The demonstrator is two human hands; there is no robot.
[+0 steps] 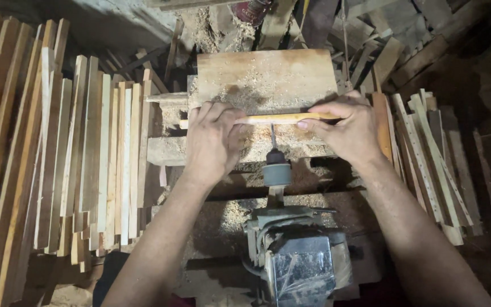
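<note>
My left hand (212,139) and my right hand (346,128) both grip a thin light wooden strip (271,119), held crosswise. The strip lies against the tip of a drill bit (272,135) that sticks out of a dark chuck (277,169). The chuck belongs to a grey motor unit (296,256) fixed low in the middle. Behind the strip sits a sawdust-covered wooden block (265,77).
A large stack of wooden slats (58,153) lies on the left. A smaller pile of slats with rows of drilled holes (433,165) lies on the right. Scrap wood and sawdust (370,34) fill the back.
</note>
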